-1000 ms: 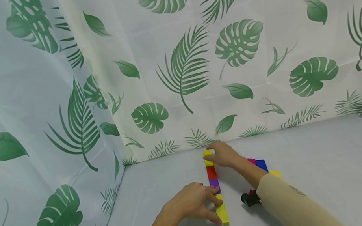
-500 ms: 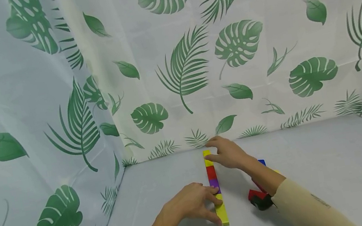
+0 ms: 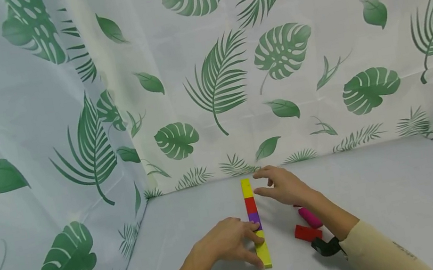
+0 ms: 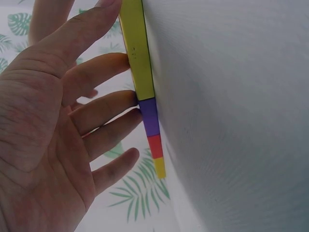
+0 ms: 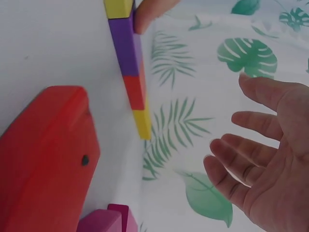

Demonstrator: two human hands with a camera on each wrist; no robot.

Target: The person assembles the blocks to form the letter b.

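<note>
A straight row of blocks lies flat on the table: a long yellow block (image 3: 264,255) nearest, then a purple block (image 3: 254,218), a red block (image 3: 251,205) and another yellow block (image 3: 246,188) at the far end. My left hand (image 3: 226,240) rests on the near part of the row. Its thumb touches the near yellow block's end, and fingers of that hand (image 4: 43,125) touch the yellow and purple blocks. Just right of the far yellow block, my right hand (image 3: 287,188) hovers apart from the row. Nothing is between its spread fingers.
A loose red block (image 3: 308,233) and a pink block (image 3: 310,217) lie right of the row, partly behind my right forearm. White cloth with green leaves (image 3: 306,129) closes off the back and left of the white table (image 3: 408,203).
My right hand has let go of the far yellow block and moved right, uncovering the loose red and pink blocks. The left hand stays in place on the row.
</note>
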